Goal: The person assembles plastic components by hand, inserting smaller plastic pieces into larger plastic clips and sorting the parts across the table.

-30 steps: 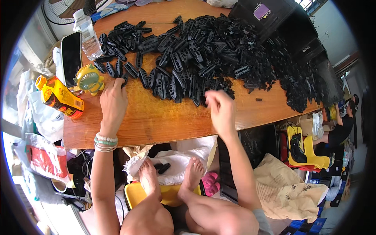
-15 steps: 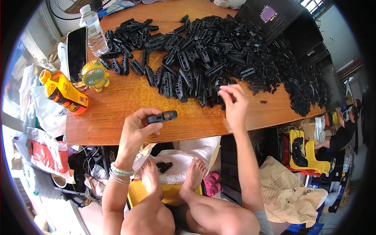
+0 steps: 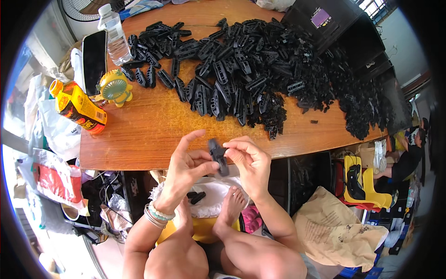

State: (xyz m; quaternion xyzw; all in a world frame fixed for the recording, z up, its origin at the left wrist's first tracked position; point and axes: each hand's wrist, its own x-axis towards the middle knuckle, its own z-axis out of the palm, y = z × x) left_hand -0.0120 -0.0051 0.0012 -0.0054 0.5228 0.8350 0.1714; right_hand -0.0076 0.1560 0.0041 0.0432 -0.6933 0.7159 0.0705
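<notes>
My left hand (image 3: 188,162) pinches a black, elongated plastic part (image 3: 218,158) between thumb and fingers, its index finger raised. The part stands nearly upright over the table's front edge and is slightly blurred. My right hand (image 3: 251,160) is closed in a pinch against the part's upper right side. Whatever sits between the right fingertips is too small or hidden to make out. Beyond both hands a large heap of similar black parts (image 3: 220,72) spreads over the wooden table (image 3: 153,139). Smaller black pieces (image 3: 274,116) lie in a clump at the heap's near edge.
On the table's left are a yellow drink bottle (image 3: 81,109), a small yellow fan (image 3: 116,88), a phone (image 3: 94,56) and a clear bottle (image 3: 114,37). Black bins (image 3: 320,23) stand far right. Below lie a white sack (image 3: 216,204) and brown paper (image 3: 334,228). A person (image 3: 409,156) sits at right.
My right hand has come from the heap's near edge down and left to the part. My left hand has moved right and turned the part from lying level to upright.
</notes>
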